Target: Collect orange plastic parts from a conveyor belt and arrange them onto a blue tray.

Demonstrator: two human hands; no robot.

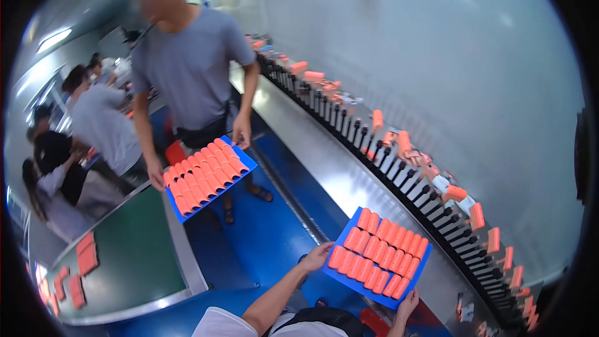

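I hold a blue tray point(390, 301) between both hands, tilted, out over the floor and the long metal ledge. Rows of orange half-round plastic pieces point(374, 249) cover most of it. My left hand point(316, 258) grips the tray's left edge, fingers at the rim. My right hand point(409, 305) closes on its lower right corner, with part of its fingers hidden beneath. Facing me, a co-worker in a grey T-shirt point(187, 56) carries a second blue tray point(249, 161) of similar orange pieces point(203, 171), a hand at either side.
Along the right wall runs a line of black upright pegs point(409, 190), some topped with orange pieces, beside a metal ledge point(324, 156). At left lies a green conveyor belt point(137, 256) carrying orange pieces. Several people work at the far left. Blue floor point(274, 212) lies between.
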